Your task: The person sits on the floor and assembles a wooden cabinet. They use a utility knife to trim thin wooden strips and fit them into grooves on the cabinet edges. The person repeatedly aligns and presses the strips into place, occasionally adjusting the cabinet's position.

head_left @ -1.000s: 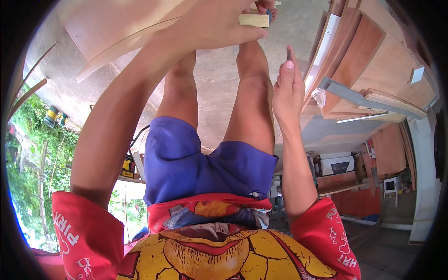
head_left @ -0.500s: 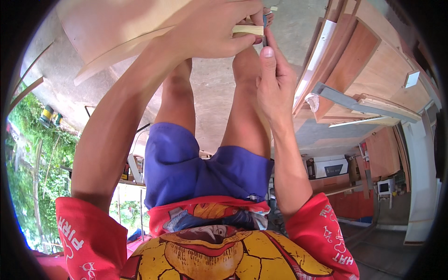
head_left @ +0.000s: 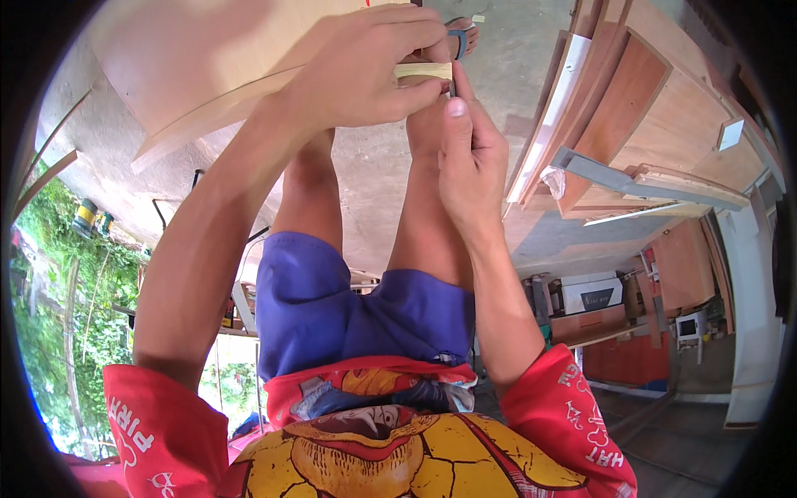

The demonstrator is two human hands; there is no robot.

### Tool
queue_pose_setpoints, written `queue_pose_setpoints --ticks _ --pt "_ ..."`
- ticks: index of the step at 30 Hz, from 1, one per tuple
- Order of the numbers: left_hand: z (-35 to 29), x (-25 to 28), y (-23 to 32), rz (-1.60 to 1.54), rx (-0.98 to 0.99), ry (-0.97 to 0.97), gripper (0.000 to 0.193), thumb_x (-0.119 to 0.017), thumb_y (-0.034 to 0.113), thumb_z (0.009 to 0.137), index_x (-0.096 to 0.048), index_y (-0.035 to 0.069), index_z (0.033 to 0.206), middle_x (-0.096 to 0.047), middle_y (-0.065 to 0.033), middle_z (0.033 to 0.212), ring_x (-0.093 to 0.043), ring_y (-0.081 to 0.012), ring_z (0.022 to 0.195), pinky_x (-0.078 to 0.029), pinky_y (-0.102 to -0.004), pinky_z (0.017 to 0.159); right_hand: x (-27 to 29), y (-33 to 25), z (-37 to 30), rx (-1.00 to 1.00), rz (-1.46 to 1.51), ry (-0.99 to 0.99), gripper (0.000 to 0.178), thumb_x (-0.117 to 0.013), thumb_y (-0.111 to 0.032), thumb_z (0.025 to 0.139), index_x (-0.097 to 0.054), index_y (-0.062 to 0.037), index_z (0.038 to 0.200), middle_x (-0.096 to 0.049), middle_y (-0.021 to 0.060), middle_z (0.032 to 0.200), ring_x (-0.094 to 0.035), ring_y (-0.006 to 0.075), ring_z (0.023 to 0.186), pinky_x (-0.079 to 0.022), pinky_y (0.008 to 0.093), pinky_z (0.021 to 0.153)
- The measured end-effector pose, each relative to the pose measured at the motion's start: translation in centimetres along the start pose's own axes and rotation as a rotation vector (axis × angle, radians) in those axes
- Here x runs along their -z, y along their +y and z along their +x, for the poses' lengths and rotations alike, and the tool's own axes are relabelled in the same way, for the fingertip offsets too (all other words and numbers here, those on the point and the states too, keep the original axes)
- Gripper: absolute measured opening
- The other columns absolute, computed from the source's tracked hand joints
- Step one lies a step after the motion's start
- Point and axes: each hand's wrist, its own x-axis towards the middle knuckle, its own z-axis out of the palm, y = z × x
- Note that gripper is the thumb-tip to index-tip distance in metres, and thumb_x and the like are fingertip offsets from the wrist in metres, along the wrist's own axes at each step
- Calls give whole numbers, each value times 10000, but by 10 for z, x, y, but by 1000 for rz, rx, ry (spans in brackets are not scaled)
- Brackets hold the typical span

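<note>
My left hand (head_left: 378,66) is closed near the top of the view, its fingers and thumb gripping a pale wooden strip (head_left: 432,71). The squared end of the strip points right, toward my right hand (head_left: 475,158). That hand is closed too, with its thumb up and its index finger stretched along the strip's end. A thin dark piece (head_left: 452,88) shows between its thumb and index finger; most of it is hidden, so its kind is unclear. Behind my left wrist lies a large light wooden panel (head_left: 191,62) with a curved edge.
Long boards and wooden panels (head_left: 618,116) lie at the right, with a grey metal bar (head_left: 614,173) across them. A sandalled foot (head_left: 465,40) stands beyond my hands on the concrete floor (head_left: 374,166). Yellow-and-black tools (head_left: 85,217) sit at the left, near greenery.
Both hands, with the wooden strip, have shifted slightly left and down in the view. More of the sandalled foot shows. The grip of each hand looks the same.
</note>
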Motion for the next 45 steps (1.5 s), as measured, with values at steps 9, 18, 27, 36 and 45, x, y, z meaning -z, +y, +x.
queue_pose_setpoints --ticks 9,18,27,36,45 --pt "-5 -5 0 -59 14 7 301 -791 164 817 -684 13 1054 -689 -119 976 -692 -326 869 -578 -386 779 -4 -4 4 61 19 22 515 -610 -229 1145 -578 123 1519 -680 280 1471 -649 301 1376 -473 375 1162" --pt "-4 3 -1 -73 36 -87 301 -785 143 831 -638 -10 1045 -697 -150 1080 -681 -356 934 -565 -405 839 -11 0 1 129 50 67 483 -603 -223 1150 -601 92 1517 -752 185 1090 -698 230 1007 -539 344 937" --pt "-1 0 -5 -107 -20 -79 209 -760 87 883 -627 -22 1001 -710 -165 1133 -690 -359 972 -565 -401 869 -11 -21 -4 9 -163 103 520 -573 -320 1158 -626 65 1503 -701 170 929 -700 262 854 -548 381 776" --pt "3 -4 -7 -152 -26 -16 163 -791 101 859 -692 13 955 -762 -97 1063 -733 -311 901 -587 -376 787 -21 -38 -4 -111 -42 164 541 -568 -339 1154 -617 69 1506 -741 206 1013 -737 283 895 -563 395 779" --pt "5 -5 -3 -172 -20 -32 135 -782 52 853 -682 -8 923 -763 -127 1055 -741 -302 907 -589 -363 789 -10 -50 -4 -185 -37 113 538 -604 -308 1135 -617 98 1488 -698 235 930 -703 337 831 -542 434 737"
